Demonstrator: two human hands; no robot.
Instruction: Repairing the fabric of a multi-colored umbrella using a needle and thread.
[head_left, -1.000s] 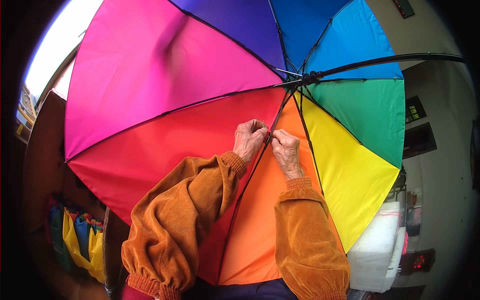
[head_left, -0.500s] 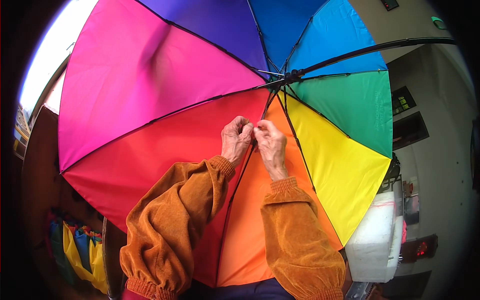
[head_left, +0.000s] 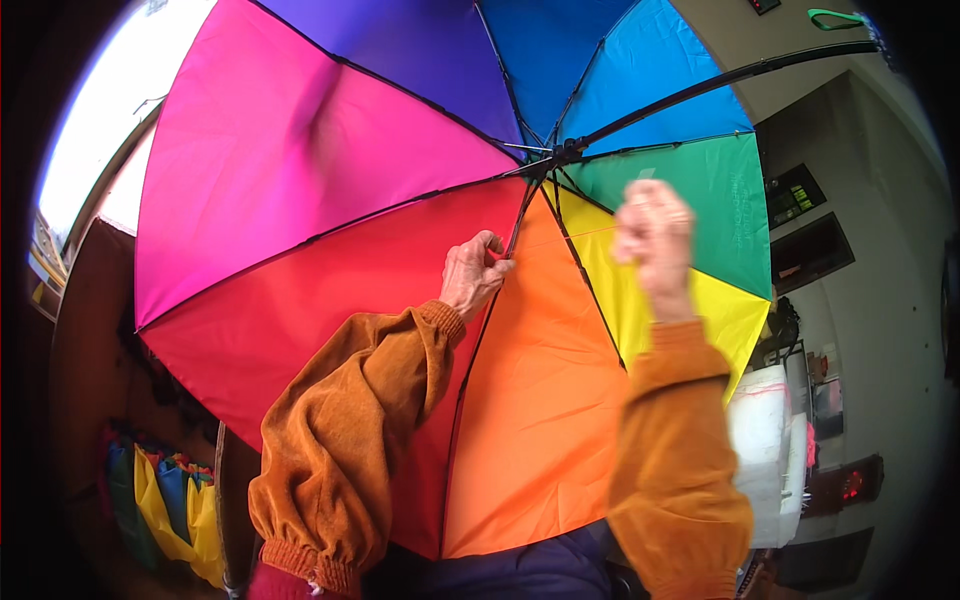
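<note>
An open rainbow-coloured umbrella [head_left: 540,450] spreads in front of me, its underside with the black ribs facing me. My left hand [head_left: 476,272] is closed in a pinch at the rib and seam between the red and orange panels; a bit of red shows between its fingers. A thin reddish thread [head_left: 570,238] runs taut from there to my right hand [head_left: 655,235]. That hand is closed, blurred by motion, and raised before the green and yellow panels. Whether it also holds a needle cannot be seen. Wide brown corduroy sleeves cover both forearms.
The black umbrella shaft [head_left: 735,75] slants from the hub to the upper right, a green strap [head_left: 835,18] at its end. Folded colourful fabric [head_left: 165,500] lies at the lower left. A white foam box [head_left: 760,440] stands at the right, near a grey wall [head_left: 890,290].
My right hand has pulled away from my left, to the right and slightly up, drawing the thread out. My left hand stays at the rib. The umbrella has shifted slightly in view.
</note>
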